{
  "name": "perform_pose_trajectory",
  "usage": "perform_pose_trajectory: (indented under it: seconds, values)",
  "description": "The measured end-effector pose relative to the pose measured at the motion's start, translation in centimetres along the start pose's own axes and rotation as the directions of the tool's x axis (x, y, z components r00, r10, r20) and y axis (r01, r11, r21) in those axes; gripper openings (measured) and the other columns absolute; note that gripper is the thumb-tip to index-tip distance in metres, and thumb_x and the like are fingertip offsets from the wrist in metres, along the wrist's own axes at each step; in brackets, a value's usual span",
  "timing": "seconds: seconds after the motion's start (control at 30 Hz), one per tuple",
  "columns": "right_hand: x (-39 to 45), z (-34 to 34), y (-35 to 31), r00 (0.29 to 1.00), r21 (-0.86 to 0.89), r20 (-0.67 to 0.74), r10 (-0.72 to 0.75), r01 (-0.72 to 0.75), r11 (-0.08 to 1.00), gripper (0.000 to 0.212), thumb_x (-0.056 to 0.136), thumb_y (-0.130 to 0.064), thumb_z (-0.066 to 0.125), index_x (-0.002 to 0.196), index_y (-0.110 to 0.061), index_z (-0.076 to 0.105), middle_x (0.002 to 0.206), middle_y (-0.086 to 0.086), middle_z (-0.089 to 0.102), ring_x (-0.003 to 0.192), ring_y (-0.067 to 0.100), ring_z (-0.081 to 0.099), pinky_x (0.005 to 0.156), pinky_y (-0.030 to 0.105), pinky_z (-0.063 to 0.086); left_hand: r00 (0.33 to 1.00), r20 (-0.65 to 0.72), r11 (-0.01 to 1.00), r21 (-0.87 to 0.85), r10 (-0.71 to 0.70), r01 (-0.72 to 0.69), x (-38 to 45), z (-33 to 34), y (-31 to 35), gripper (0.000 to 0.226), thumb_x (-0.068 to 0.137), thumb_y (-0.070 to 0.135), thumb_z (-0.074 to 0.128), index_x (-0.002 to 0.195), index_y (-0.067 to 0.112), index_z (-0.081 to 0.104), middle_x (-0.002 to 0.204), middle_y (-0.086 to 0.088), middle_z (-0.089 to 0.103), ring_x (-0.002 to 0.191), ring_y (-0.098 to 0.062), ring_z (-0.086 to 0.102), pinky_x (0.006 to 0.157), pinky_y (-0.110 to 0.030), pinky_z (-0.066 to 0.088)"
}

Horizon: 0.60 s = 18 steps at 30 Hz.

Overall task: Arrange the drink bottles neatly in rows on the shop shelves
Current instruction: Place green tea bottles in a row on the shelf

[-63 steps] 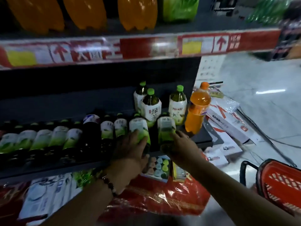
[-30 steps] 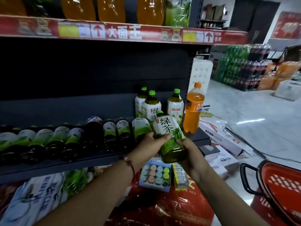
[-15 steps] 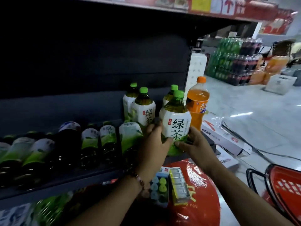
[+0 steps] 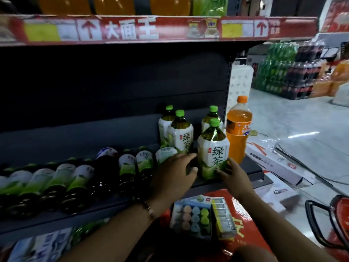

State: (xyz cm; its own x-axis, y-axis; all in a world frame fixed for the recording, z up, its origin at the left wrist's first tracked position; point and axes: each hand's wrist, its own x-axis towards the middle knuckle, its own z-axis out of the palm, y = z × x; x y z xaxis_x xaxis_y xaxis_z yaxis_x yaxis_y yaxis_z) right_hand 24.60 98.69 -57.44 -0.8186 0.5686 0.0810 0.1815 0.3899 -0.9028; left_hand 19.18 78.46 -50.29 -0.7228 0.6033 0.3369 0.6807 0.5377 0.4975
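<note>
A green tea bottle [image 4: 213,148] with a green cap stands upright at the front right of the dark shelf [image 4: 105,212]. My right hand [image 4: 233,173] grips its lower right side, fingertips curled onto its base. My left hand [image 4: 172,174] hovers just left of the bottle with loosely bent fingers and a small gap between them. Three more green tea bottles [image 4: 180,133] stand behind it. An orange soda bottle [image 4: 238,129] stands at the shelf's right end. Several green tea bottles [image 4: 79,178] lie on their sides in a row to the left.
The upper shelf with a red price strip [image 4: 132,29] hangs overhead. Below the shelf sit a pack of coloured round items [image 4: 190,216] and a red bag [image 4: 243,229]. A red shopping basket [image 4: 338,224] stands at the right. Flat boxes [image 4: 273,163] lie on the floor.
The bottle that both hands lifted from lying flat now stands upright on the shelf front. My left hand has come off its side.
</note>
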Motion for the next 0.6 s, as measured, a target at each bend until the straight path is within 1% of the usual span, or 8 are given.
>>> perform_pose_trajectory:
  seconds: [0.07, 0.13, 0.2, 0.27, 0.37, 0.43, 0.53, 0.6]
  values:
    - [-1.5, 0.8, -0.8, 0.999, 0.005, -0.039, -0.01, 0.01, 1.0, 0.05, 0.091, -0.019, 0.066, 0.136, -0.03, 0.045, 0.129, -0.004, 0.061, 0.116, 0.018, 0.058, 0.096, 0.043, 0.049, 0.999, -0.033, 0.997, 0.057, -0.04, 0.042, -2.0, -1.8, -3.0, 0.048, 0.097, 0.041, 0.051, 0.144, 0.035, 0.045, 0.148, 0.018, 0.04, 0.133, -0.006, 0.041, 0.101, -0.02, 0.035]
    - [-3.0, 1.6, -1.6, 0.997, 0.03, -0.065, -0.042, 0.044, 0.999, 0.055, 0.092, -0.018, 0.066, 0.139, -0.03, 0.042, 0.131, -0.006, 0.059, 0.115, 0.015, 0.057, 0.092, 0.037, 0.048, 0.997, -0.02, 0.984, 0.156, -0.078, 0.081, -3.9, -3.1, -6.2, 0.051, 0.098, 0.044, 0.049, 0.147, 0.036, 0.039, 0.154, 0.019, 0.03, 0.139, -0.007, 0.032, 0.105, -0.021, 0.03]
    - [-4.5, 2.6, -2.9, 0.994, 0.003, -0.078, -0.072, 0.073, 0.997, 0.058, 0.092, -0.018, 0.066, 0.143, -0.028, 0.039, 0.136, -0.005, 0.055, 0.116, 0.014, 0.054, 0.088, 0.032, 0.045, 0.996, -0.016, 0.951, 0.298, -0.085, 0.086, -5.3, -3.5, -9.1, 0.055, 0.096, 0.045, 0.052, 0.148, 0.034, 0.037, 0.157, 0.01, 0.027, 0.139, -0.018, 0.034, 0.108, -0.031, 0.034]
    - [-5.9, 4.2, -4.3, 0.991, -0.061, -0.04, -0.124, 0.122, 0.991, 0.064, 0.092, -0.022, 0.066, 0.147, -0.028, 0.034, 0.144, -0.007, 0.045, 0.125, 0.011, 0.047, 0.094, 0.032, 0.043, 0.996, -0.006, 0.911, 0.404, -0.09, 0.085, -6.5, -3.2, -11.1, 0.059, 0.093, 0.045, 0.057, 0.147, 0.028, 0.041, 0.155, -0.001, 0.033, 0.134, -0.03, 0.041, 0.106, -0.042, 0.039]
    - [-7.1, 7.2, -6.7, 0.955, -0.247, 0.067, -0.288, 0.296, 0.923, 0.069, 0.092, -0.03, 0.065, 0.151, -0.023, 0.03, 0.151, -0.007, 0.033, 0.138, 0.012, 0.034, 0.111, 0.036, 0.036, 0.996, 0.0, 0.87, 0.486, -0.094, 0.082, -7.9, -1.9, -13.1, 0.065, 0.087, 0.046, 0.065, 0.145, 0.026, 0.045, 0.149, -0.008, 0.041, 0.133, -0.034, 0.041, 0.108, -0.049, 0.037]
    - [-6.4, 9.0, -7.9, 0.931, -0.362, 0.122, -0.343, 0.363, 0.858, 0.069, 0.091, -0.035, 0.063, 0.151, -0.021, 0.03, 0.15, -0.004, 0.035, 0.137, 0.017, 0.035, 0.11, 0.033, 0.036, 0.999, -0.032, 0.855, 0.516, -0.037, 0.048, -7.8, -1.3, -13.7, 0.069, 0.081, 0.047, 0.071, 0.142, 0.024, 0.048, 0.147, -0.011, 0.045, 0.133, -0.035, 0.04, 0.109, -0.053, 0.033]
    - [-4.7, 11.1, -9.0, 0.964, -0.507, 0.161, -0.211, 0.264, 0.82, 0.076, 0.089, -0.051, 0.059, 0.151, -0.021, 0.026, 0.147, 0.006, 0.038, 0.132, 0.03, 0.04, 0.106, 0.042, 0.039, 0.999, -0.029, 0.86, 0.511, 0.033, -0.014, -6.4, -1.3, -13.2, 0.068, 0.08, 0.043, 0.071, 0.141, 0.021, 0.049, 0.148, -0.01, 0.044, 0.134, -0.035, 0.039, 0.11, -0.052, 0.033]
    - [-3.7, 12.2, -9.4, 0.985, -0.555, 0.136, -0.107, 0.165, 0.815, 0.08, 0.084, -0.062, 0.058, 0.145, -0.019, 0.03, 0.141, 0.013, 0.042, 0.126, 0.036, 0.045, 0.1, 0.045, 0.044, 0.999, -0.013, 0.869, 0.494, 0.03, -0.02, -5.6, -1.1, -13.1, 0.069, 0.08, 0.042, 0.071, 0.142, 0.021, 0.049, 0.15, -0.01, 0.043, 0.136, -0.036, 0.038, 0.11, -0.053, 0.033]
